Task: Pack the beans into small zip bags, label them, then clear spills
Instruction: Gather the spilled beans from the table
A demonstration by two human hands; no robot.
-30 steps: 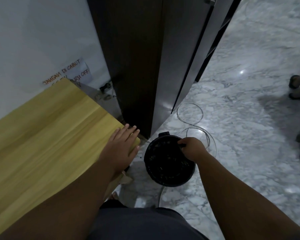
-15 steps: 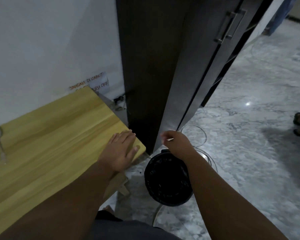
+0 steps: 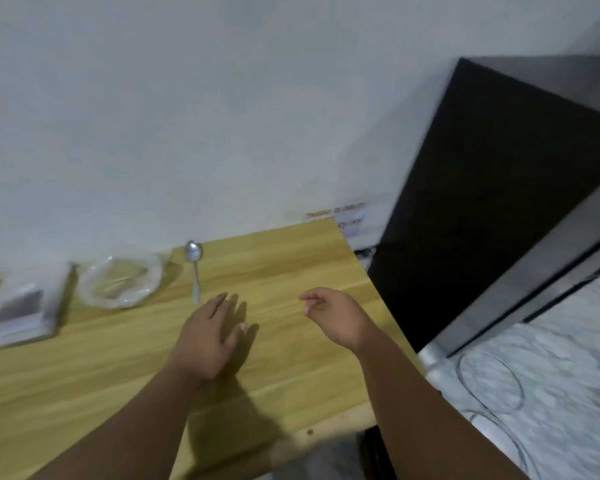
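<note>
- A clear plastic container [image 3: 120,280] is sitting near the wall on the wooden table [image 3: 291,271]; the blur is hiding whatever is inside.
- A flat stack of clear zip bags [image 3: 23,306] is lying just left of it, looking pale and glossy.
- A metal spoon [image 3: 194,268] is lying just right of the container, bowl pointing toward the wall, handle running back toward the person.
- The left hand [image 3: 212,332] is hovering low over the table, fingers spread, holding nothing.
- The right hand [image 3: 336,315] is hanging above the table, fingers loosely curled and empty.

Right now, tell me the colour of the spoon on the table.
Silvery metal; the spoon shows in the head view.
</note>
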